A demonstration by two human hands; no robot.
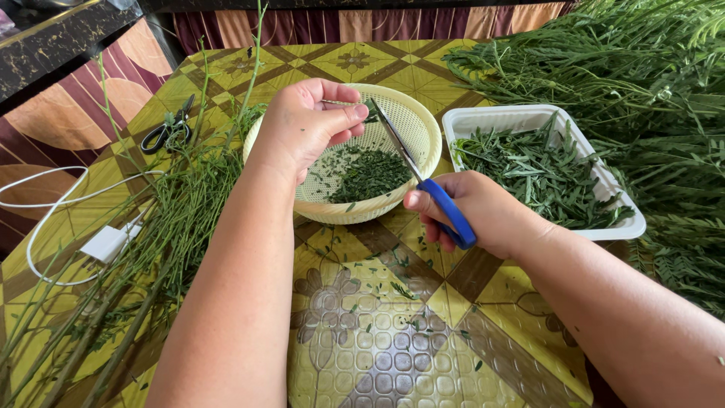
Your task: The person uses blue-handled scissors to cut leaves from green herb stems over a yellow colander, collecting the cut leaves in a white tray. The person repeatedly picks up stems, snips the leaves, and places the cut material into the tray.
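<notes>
Looking down, we see our left hand [310, 125] raised over a cream-coloured plastic colander [423, 140], its fingers curled shut and pinching a small bunch of green leaves [370, 115] between thumb and fingertips. Our right hand [476, 211] grips a pair of blue-handled scissors [423, 181], fingers closed through and around the handle, with the blades angled up and to the left so the tips meet the pinched leaves just above the colander's rim. We cannot tell whether the blades are parted or fully shut at the tip.

Inside the colander lies a heap of finely chopped greens [370, 174]. Just beside it, on the right, stands a white rectangular tray [627, 223] filled with whole plucked leaves [540, 174]. Beyond the tray, leafy branches [649, 68] pile up along the right edge of the table. On the left lie bare stripped stems [162, 234], stretching from the near corner toward the colander. A second pair of scissors with black handles [168, 132] rests near the far left, and a white cable with its charger [106, 243] curls at the left edge. Everything sits on a yellow and brown patterned tablecloth [393, 340], scattered with a few leaf scraps.
</notes>
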